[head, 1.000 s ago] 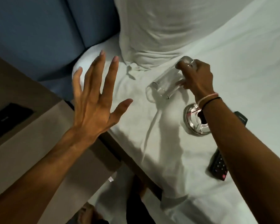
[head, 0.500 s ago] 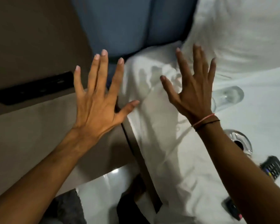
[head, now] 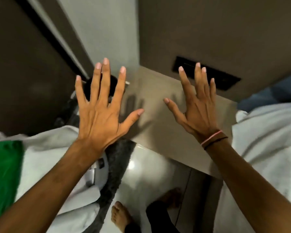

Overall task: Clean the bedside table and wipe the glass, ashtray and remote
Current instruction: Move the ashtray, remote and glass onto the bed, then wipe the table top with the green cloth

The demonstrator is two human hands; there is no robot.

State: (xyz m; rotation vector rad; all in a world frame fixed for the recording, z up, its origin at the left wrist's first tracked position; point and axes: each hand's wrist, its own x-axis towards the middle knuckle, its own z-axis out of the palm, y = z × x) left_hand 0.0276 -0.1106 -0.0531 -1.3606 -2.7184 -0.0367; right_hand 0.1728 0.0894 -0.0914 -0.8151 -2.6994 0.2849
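Glass gone from view, beige bedside table (head: 160,132) bare

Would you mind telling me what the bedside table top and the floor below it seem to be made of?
The bedside table top looks like matt beige laminate or painted board: flat, even colour, soft hand shadows, no grain visible. The floor looks like glossy pale tile or polished stone: a bright light reflection and a thin dark joint line. Blur leaves both open.
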